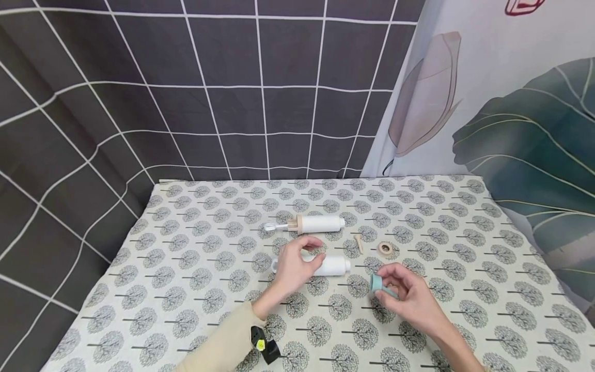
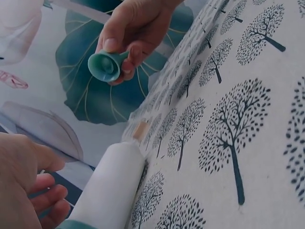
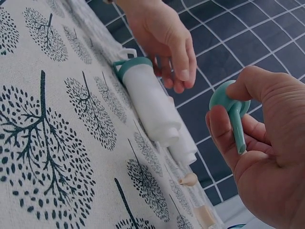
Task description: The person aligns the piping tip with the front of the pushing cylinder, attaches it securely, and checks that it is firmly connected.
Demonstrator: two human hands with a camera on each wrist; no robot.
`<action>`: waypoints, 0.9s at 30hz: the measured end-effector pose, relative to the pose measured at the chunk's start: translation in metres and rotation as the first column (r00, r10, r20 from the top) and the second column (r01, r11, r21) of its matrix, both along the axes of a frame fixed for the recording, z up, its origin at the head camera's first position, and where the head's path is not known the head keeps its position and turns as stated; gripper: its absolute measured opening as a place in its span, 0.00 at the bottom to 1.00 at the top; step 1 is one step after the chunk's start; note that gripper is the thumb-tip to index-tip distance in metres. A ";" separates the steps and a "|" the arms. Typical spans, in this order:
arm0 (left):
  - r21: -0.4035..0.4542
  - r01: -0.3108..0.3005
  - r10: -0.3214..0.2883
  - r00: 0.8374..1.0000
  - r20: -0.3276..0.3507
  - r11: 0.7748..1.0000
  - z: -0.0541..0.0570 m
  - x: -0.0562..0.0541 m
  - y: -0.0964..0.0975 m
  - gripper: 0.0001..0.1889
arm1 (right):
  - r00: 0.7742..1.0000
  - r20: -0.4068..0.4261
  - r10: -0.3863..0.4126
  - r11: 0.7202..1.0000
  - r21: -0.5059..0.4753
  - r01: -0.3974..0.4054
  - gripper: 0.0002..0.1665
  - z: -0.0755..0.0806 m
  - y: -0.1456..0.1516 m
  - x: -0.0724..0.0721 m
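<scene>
My right hand [image 1: 416,305] pinches a small teal nozzle [image 3: 236,129] between thumb and fingers, above the table. It has a round, cup-like wide end and a thin stem; the left wrist view shows the hollow wide end [image 2: 105,67]. My left hand [image 1: 294,264] hovers by a white syringe-like barrel [image 1: 333,265] lying on its side. Its fingers are loosely bent and grip nothing. A teal collar [image 3: 138,65] with a loop beside it caps one end of this barrel, and a narrower neck sticks out at the other. In the head view the left hand hides the collar.
Behind lies a second white barrel [image 1: 321,223] with a beige collar and a drawn-out plunger [image 1: 277,227]. To its right are a small beige nozzle [image 1: 359,244] and a beige ring [image 1: 385,249]. A tree-patterned cloth [image 1: 204,310] covers the table; a dark checked curtain [image 1: 228,108] hangs behind.
</scene>
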State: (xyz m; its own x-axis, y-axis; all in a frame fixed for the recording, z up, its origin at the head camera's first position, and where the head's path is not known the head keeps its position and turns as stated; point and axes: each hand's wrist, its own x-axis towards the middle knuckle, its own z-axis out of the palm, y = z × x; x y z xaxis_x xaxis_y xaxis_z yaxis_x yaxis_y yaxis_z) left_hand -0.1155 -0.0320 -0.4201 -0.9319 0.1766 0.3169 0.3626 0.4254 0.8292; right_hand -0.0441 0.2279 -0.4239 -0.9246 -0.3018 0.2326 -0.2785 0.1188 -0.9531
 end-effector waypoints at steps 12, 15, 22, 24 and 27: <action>-0.207 0.092 -0.075 0.993 0.085 0.974 0.000 -0.010 -0.012 0.20 | 1.000 0.002 -0.007 1.000 -0.003 0.007 0.21 -0.001 -0.002 -0.001; -0.230 0.115 -0.094 0.990 0.103 0.966 0.001 -0.013 -0.014 0.22 | 1.000 0.004 -0.009 1.000 -0.004 0.009 0.21 -0.001 -0.002 -0.001; -0.259 0.144 -0.104 0.981 0.161 0.955 -0.003 -0.016 -0.017 0.27 | 1.000 0.018 -0.006 1.000 0.001 0.006 0.20 -0.001 -0.001 -0.001; -0.267 0.143 -0.099 0.981 0.169 0.953 -0.003 -0.016 -0.017 0.27 | 1.000 0.025 -0.009 1.000 0.001 0.009 0.20 -0.001 -0.001 -0.001; -0.296 0.138 -0.090 0.982 0.169 0.945 -0.004 -0.016 -0.017 0.28 | 1.000 0.027 -0.011 1.000 0.007 0.011 0.20 -0.002 -0.001 0.000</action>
